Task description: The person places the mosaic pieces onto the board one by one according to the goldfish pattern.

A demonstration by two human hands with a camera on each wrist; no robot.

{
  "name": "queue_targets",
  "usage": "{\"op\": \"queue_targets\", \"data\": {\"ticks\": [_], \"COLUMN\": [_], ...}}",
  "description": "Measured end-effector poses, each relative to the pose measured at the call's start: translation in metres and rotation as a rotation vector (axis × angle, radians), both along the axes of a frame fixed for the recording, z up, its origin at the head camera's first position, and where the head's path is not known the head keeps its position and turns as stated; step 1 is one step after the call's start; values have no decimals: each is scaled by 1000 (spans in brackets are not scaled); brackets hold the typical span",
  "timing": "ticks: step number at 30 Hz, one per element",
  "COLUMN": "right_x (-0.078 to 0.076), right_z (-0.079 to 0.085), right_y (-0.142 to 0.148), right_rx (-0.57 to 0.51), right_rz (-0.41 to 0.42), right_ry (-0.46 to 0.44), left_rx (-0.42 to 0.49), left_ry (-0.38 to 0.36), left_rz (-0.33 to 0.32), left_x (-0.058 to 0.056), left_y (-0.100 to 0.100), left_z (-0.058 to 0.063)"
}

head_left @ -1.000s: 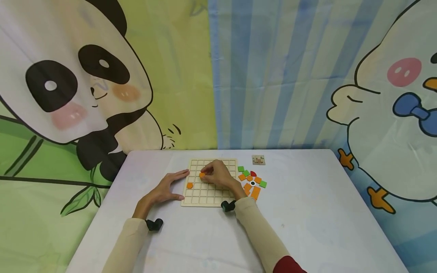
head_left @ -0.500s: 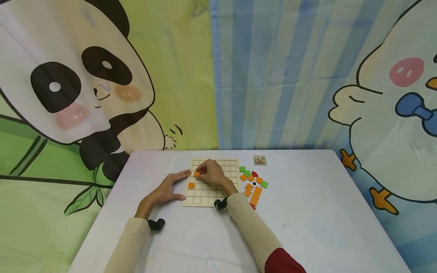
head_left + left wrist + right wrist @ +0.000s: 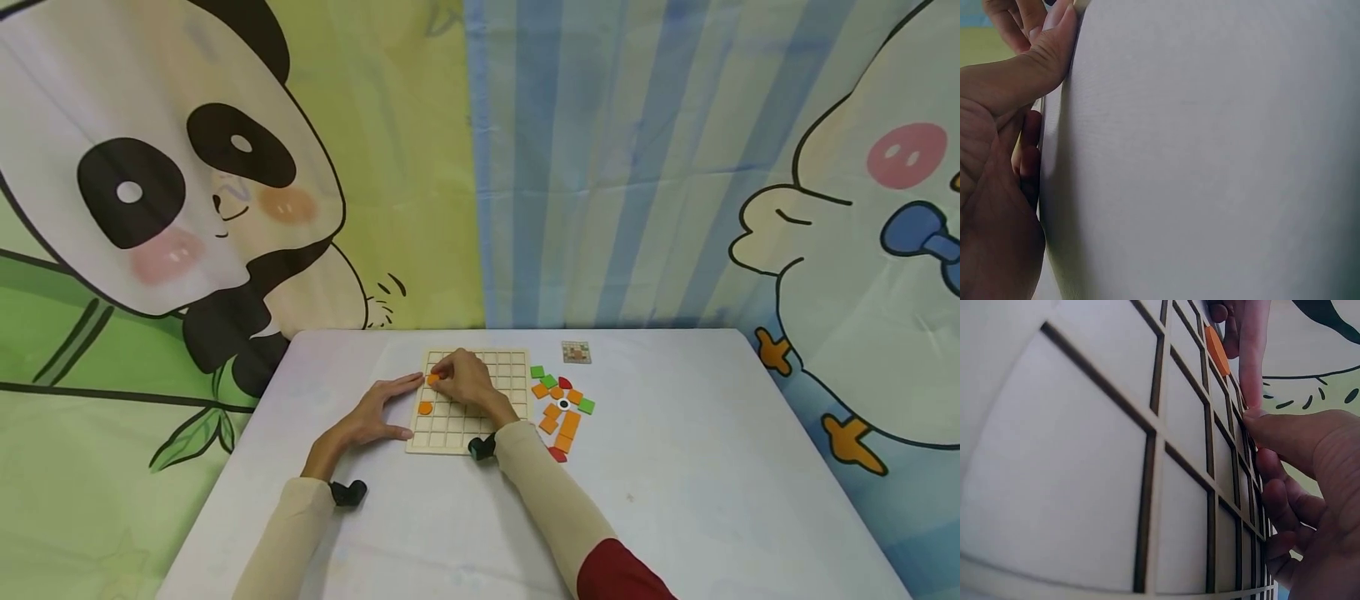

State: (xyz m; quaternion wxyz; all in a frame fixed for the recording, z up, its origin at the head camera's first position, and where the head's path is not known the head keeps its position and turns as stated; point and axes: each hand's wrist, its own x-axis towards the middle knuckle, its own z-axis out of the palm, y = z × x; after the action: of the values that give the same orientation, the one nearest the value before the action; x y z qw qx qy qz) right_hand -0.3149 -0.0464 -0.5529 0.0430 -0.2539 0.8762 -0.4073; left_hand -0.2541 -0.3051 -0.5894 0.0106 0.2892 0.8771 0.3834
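Observation:
A pale gridded board (image 3: 472,421) lies on the table. My left hand (image 3: 369,417) is at its left edge with the thumb spread from the fingers; in the left wrist view the thumb of this hand (image 3: 1016,87) shows at the upper left. Over the board's upper left cells, my right hand (image 3: 467,379) pinches a small orange piece (image 3: 432,379) between thumb and fingers. That piece is mostly hidden by the fingers of the right hand (image 3: 1329,456) in the right wrist view. Another orange piece (image 3: 425,408) sits in a cell near the left edge.
Right of the board lie several loose pieces: green squares (image 3: 537,372), orange squares (image 3: 549,426), red pieces (image 3: 557,455) and a white one with a dark dot (image 3: 564,405). A small patterned card (image 3: 577,352) lies behind them on the white table (image 3: 675,467).
My right hand has moved left across the board with the orange piece, from inner cells to the left columns, then slightly farther back. The left hand stays at the board's edge.

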Motion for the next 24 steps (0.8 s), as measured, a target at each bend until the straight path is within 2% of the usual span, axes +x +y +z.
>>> {"op": "queue_targets", "data": {"ticks": [5,10,14,18,21,24], "right_x": [0,1,4,6,6,4], "right_z": [0,2,2,0,0,0], "right_y": [1,1,0,-3,-5,-5], "right_rx": [-6,-48,-32,-7,-4,-11], "right_rz": [-7,2,1,-34,-50,-44], "right_ry": [8,19,10,-3,-2,-2], "left_rx": [-22,-59,-50,-23,-12,-15], "left_ry": [-62,-118,-107,-100,-57,-1], "left_rz": [33,73,64,47,33,16], "left_x": [6,10,11,9,7,7], "left_y": [9,12,11,9,8,7], "left_z": [16,24,23,15,9,10]}}
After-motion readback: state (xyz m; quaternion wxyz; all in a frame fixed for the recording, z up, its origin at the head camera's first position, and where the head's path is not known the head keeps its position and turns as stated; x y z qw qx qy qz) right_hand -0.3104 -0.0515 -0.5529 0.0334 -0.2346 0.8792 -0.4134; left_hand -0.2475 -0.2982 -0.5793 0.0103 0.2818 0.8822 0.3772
